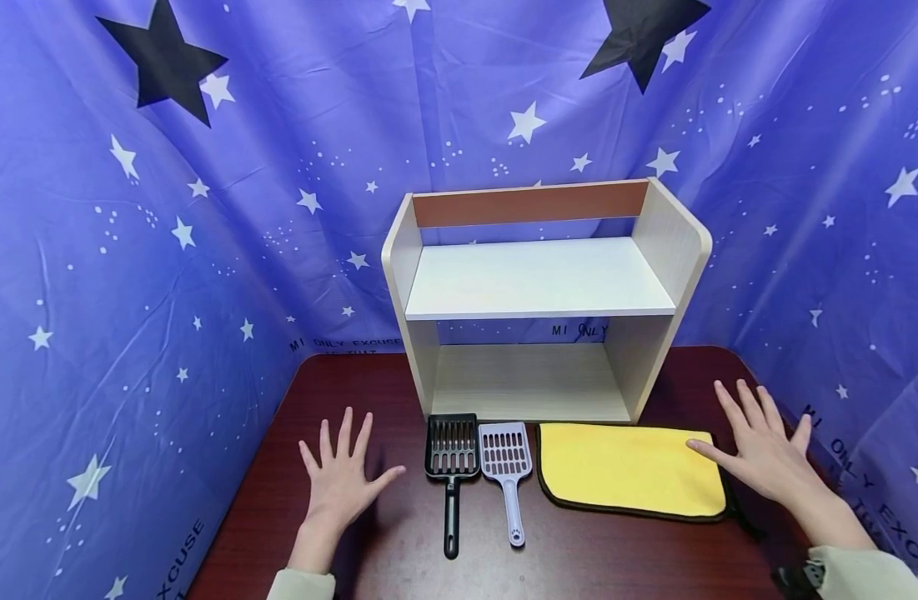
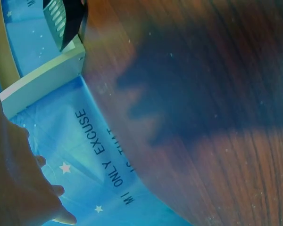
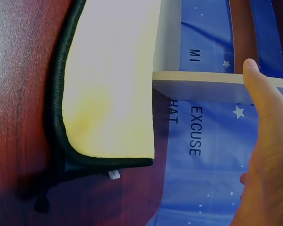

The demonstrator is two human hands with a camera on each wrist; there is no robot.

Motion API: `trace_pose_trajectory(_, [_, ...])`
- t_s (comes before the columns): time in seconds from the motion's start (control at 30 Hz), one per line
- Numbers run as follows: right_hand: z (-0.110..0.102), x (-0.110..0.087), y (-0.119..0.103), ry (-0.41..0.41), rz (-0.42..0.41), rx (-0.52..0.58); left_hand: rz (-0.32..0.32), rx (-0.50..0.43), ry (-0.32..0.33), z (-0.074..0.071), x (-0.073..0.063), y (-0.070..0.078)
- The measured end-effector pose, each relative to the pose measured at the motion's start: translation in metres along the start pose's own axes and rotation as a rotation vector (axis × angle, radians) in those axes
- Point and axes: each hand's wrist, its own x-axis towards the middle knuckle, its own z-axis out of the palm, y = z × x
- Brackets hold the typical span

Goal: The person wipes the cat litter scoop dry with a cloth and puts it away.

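Observation:
My left hand [image 1: 340, 483], fingers spread and holding nothing, hovers over the table to the left of a black slotted litter scoop [image 1: 452, 450]. Beside that scoop lies a pale lavender litter scoop [image 1: 506, 450], its handle toward me. A folded yellow cloth [image 1: 624, 471] with a dark edge lies to their right. My right hand [image 1: 772, 462], also spread and holding nothing, is at the cloth's right end, its thumb overlapping the cloth in the head view. In the right wrist view, the cloth [image 3: 108, 94] shows a small white tag at its corner.
A small two-tier shelf [image 1: 541, 279] stands at the back of the dark red-brown table [image 1: 398, 575], behind the scoops and the cloth. Blue-purple star-printed curtains [image 1: 278, 167] enclose the back and both sides.

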Motion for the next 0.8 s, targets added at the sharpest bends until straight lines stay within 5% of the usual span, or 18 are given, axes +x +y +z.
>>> trace_pose_trajectory(0.4, [0.016, -0.003, -0.011, -0.007, -0.008, 0.018, 0.044, -0.002, 0.01, 0.013, -0.009, 0.016])
trace_pose_trajectory(0.8, [0.03, -0.005, -0.022, -0.033, -0.044, 0.046, 0.06, 0.005, -0.046, 0.02, -0.018, 0.043])
